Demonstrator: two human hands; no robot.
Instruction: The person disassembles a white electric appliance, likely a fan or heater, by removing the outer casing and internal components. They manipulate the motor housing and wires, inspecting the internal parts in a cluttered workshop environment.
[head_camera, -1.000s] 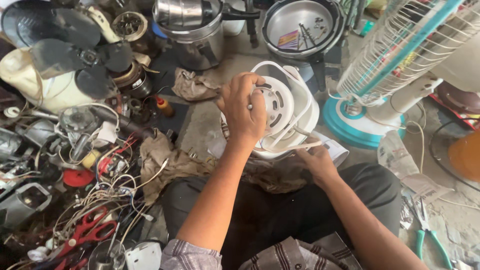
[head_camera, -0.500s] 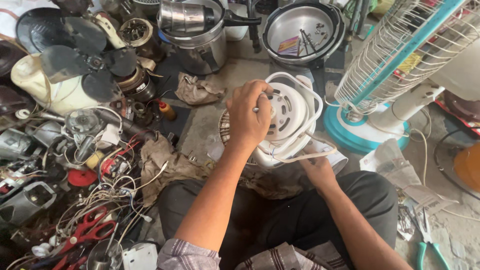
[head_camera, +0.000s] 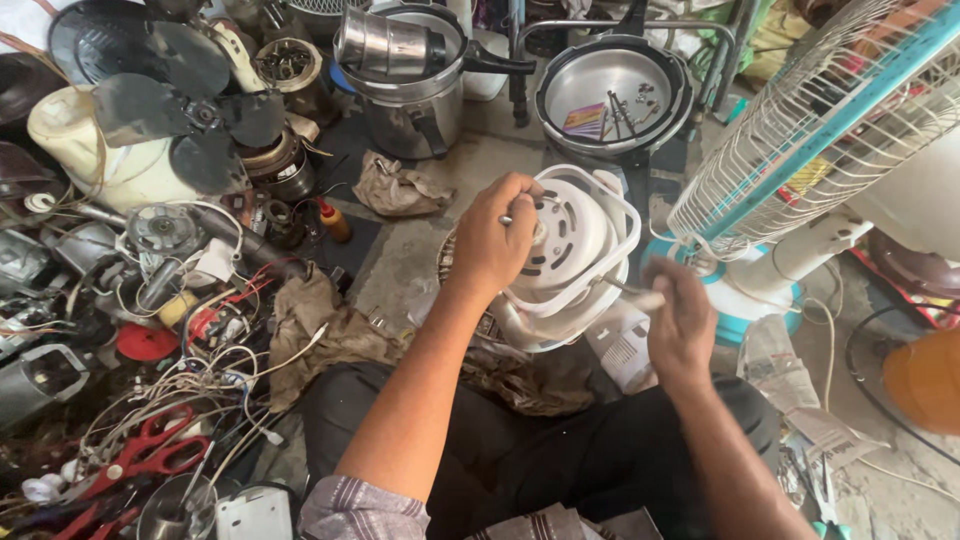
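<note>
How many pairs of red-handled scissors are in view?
1: red-handled scissors lie at lower left amid the tangled wires, far from both hands. More may be hidden in the clutter.

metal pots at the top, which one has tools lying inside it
The right pot, open and wide, holds small tools and a flat coloured packet. The left pot has a steel cup lying on its rim, and its inside is hidden.

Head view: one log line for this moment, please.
left hand: on white appliance base, gripping thin tool | right hand: at base's lower edge, blurred | nearby: fan, rag
</note>
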